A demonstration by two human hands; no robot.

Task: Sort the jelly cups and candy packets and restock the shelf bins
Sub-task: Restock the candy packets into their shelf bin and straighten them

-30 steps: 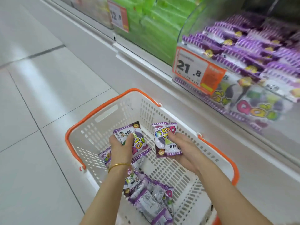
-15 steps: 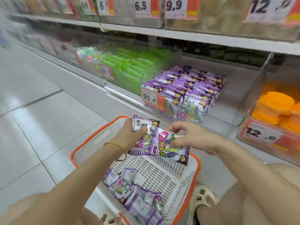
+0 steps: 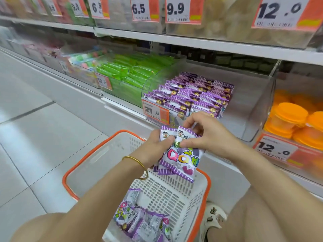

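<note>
While left hand (image 3: 153,149) and right hand (image 3: 208,135) pinch purple packets (image 3: 181,159) over basket (image 3: 174,191), price tag (image 3: 155,111) fronts the bin (image 3: 244,105). Orange cups (image 3: 293,116) to its right.

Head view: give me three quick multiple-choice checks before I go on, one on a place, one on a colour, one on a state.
1. Where is the purple-packet bin?
A) right of the green packets
B) on the top shelf
C) left of the green packets

2. What colour is the rim of the basket?
A) blue
B) orange
C) black

3. What are the left hand and right hand doing?
A) both are empty
B) only the left holds something
C) both grip the held packets

Answers:
1 A: the green packets lie to its left on the same shelf.
2 B: an orange rim edges the white walls.
3 C: fingers and thumbs of both hands pinch the purple packets above the basket.
</note>
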